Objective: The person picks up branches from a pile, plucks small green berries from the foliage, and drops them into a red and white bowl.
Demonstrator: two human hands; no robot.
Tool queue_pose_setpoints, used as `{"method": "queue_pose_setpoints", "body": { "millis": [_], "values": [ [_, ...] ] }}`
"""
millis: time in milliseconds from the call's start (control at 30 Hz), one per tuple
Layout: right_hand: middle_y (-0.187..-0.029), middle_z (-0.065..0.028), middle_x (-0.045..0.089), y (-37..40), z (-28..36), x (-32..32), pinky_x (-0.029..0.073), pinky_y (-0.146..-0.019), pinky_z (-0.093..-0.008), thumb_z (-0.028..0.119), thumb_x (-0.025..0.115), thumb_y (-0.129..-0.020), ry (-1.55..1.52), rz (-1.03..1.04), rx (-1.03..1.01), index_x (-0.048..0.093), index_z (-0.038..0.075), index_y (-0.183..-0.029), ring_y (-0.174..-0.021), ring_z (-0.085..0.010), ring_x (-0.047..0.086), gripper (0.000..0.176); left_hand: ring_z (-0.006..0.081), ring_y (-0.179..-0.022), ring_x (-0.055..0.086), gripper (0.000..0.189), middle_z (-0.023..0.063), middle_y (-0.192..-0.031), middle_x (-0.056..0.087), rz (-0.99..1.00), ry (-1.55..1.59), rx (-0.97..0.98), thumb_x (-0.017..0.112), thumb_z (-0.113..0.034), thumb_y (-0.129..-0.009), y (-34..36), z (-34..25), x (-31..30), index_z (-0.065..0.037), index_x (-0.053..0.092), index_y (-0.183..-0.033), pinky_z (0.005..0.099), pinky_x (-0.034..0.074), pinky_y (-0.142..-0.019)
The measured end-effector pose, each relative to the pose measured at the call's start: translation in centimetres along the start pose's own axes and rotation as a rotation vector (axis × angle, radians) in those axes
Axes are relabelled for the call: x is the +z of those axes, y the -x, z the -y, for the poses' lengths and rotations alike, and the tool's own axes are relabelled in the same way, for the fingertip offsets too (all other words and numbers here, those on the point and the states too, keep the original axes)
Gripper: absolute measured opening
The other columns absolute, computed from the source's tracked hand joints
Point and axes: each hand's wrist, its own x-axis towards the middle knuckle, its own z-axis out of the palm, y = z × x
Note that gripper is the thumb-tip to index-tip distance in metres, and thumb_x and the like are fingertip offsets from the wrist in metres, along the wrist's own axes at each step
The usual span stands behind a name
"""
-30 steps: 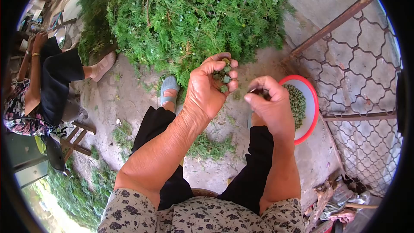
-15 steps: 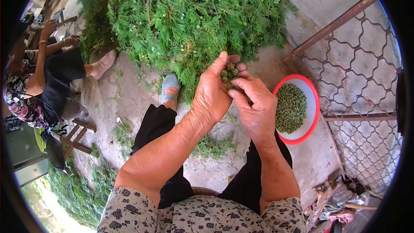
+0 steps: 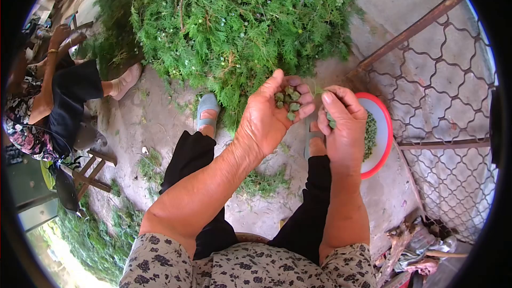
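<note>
The left hand is raised in the middle of the view, above the knees, palm turned up and to the right. Its fingers are curled halfway in to form a cup, with the thumb standing straight along the far side. This cup holds the handful of green cones, which rests against the palm and the inner faces of the fingers. The right hand sits just to the right of the left hand, close to it but not touching. Its fingers are bent down towards the thumb and close on the pinched cones, a small green cluster partly hidden inside the grip; the count cannot be told. The right hand overlaps the left edge of the red-rimmed bowl, which stands on the ground to the right and holds a layer of loose cones. Beyond both hands, on the far side, lies a large heap of green branches. A wire mesh gate with a rusty frame stands at the right, just beside the bowl. The person's grey shoe rests on the bare ground near the edge of the heap. At the far left a second person sits beside a wooden stool, well apart from the bowl.
</note>
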Motion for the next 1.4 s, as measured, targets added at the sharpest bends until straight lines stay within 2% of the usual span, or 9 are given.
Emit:
{"method": "queue_pose_setpoints", "body": {
  "millis": [167,233,300,367,500,700,767,967,1400],
  "values": [
    [-0.062,0.0022,0.052,-0.2,1.9,-2.6,0.028,-0.041,-0.0191,0.005,0.062,-0.075,0.327,0.387,0.065,0.060,0.002,-0.075,-0.051,-0.0032,0.041,0.004,0.0250,-0.094,0.053,0.043,0.0122,-0.098,0.054,0.003,0.104,0.078,0.046,-0.042,-0.090,-0.5,-0.7,0.0,-0.002,0.049,-0.104,0.0411,0.043,-0.090],
    [-0.060,-0.0001,0.047,-0.5,1.8,-2.4,0.039,-0.049,-0.0220,0.001,0.060,-0.073,0.790,0.619,-0.338,0.057,0.001,-0.072,-0.047,-0.0058,0.040,0.002,0.0254,-0.096,0.053,0.046,0.0131,-0.099,0.054,0.024,0.142,0.101,0.044,-0.045,-0.089,-0.6,-0.8,-0.1,-0.001,0.049,-0.104,0.0425,0.042,-0.091],
    [-0.064,-0.0005,0.048,0.2,1.8,-1.5,0.036,-0.046,-0.0210,0.005,0.059,-0.077,0.751,0.537,-0.130,0.059,0.000,-0.079,-0.050,-0.0075,0.043,0.004,0.0253,-0.095,0.053,0.047,0.0132,-0.099,0.055,0.027,0.147,0.106,0.044,-0.046,-0.089,-0.6,-0.7,-0.2,-0.001,0.049,-0.104,0.0423,0.042,-0.091],
    [-0.067,-0.0019,0.054,0.4,0.1,-0.4,0.035,-0.047,-0.0213,0.012,0.061,-0.082,0.051,0.005,0.054,0.060,0.001,-0.082,-0.056,-0.0078,0.046,0.011,0.0251,-0.095,0.053,0.048,0.0133,-0.098,0.055,0.034,0.155,0.109,0.043,-0.047,-0.089,-0.6,-0.6,-0.1,-0.001,0.049,-0.104,0.0421,0.042,-0.091],
    [-0.070,-0.0013,0.052,0.4,-3.6,0.0,0.037,-0.046,-0.0233,0.025,0.056,-0.088,-0.342,-0.139,0.431,0.057,0.004,-0.089,-0.058,-0.0117,0.049,0.021,0.0237,-0.093,0.053,0.049,0.0124,-0.097,0.055,0.045,0.126,0.185,0.044,-0.047,-0.089,-0.7,-0.2,0.2,0.000,0.050,-0.103,0.0402,0.042,-0.090],
    [-0.090,-0.0023,0.055,0.0,-5.0,0.6,0.041,-0.057,-0.0272,0.041,0.043,-0.092,-0.508,-0.022,0.437,0.051,0.008,-0.100,-0.076,-0.0127,0.052,0.035,0.0203,-0.092,0.054,0.053,0.0124,-0.098,0.057,0.111,-0.153,0.283,0.041,-0.046,-0.091,-0.2,0.8,0.6,0.004,0.053,-0.102,0.0355,0.042,-0.087],
    [-0.111,-0.0040,0.052,-0.2,-5.2,0.3,0.043,-0.083,-0.0349,0.042,0.037,-0.093,-0.592,0.117,0.388,0.046,0.010,-0.115,-0.100,-0.0178,0.051,0.040,0.0196,-0.092,0.055,0.054,0.0126,-0.098,0.059,0.142,-0.237,0.313,0.039,-0.047,-0.092,0.1,1.2,0.7,0.004,0.054,-0.101,0.0346,0.042,-0.087],
    [-0.086,-0.0013,0.058,0.0,-5.2,0.8,0.042,-0.058,-0.0284,0.043,0.042,-0.092,-0.607,0.019,0.455,0.054,0.011,-0.098,-0.075,-0.0128,0.054,0.034,0.0183,-0.093,0.057,0.056,0.0124,-0.096,0.061,0.164,-0.519,0.414,0.035,-0.048,-0.092,0.4,2.1,0.9,0.004,0.056,-0.101,0.0311,0.041,-0.088],
    [-0.076,-0.0081,0.055,-1.4,-3.5,-2.8,0.041,-0.048,-0.0280,0.038,0.047,-0.090,-0.700,-0.100,0.433,0.052,0.004,-0.086,-0.064,-0.0190,0.054,0.035,0.0228,-0.088,0.057,0.056,0.0132,-0.093,0.060,0.081,-0.219,0.283,0.041,-0.052,-0.088,-0.4,0.3,0.6,0.002,0.054,-0.098,0.0362,0.043,-0.086]
  ]
}}
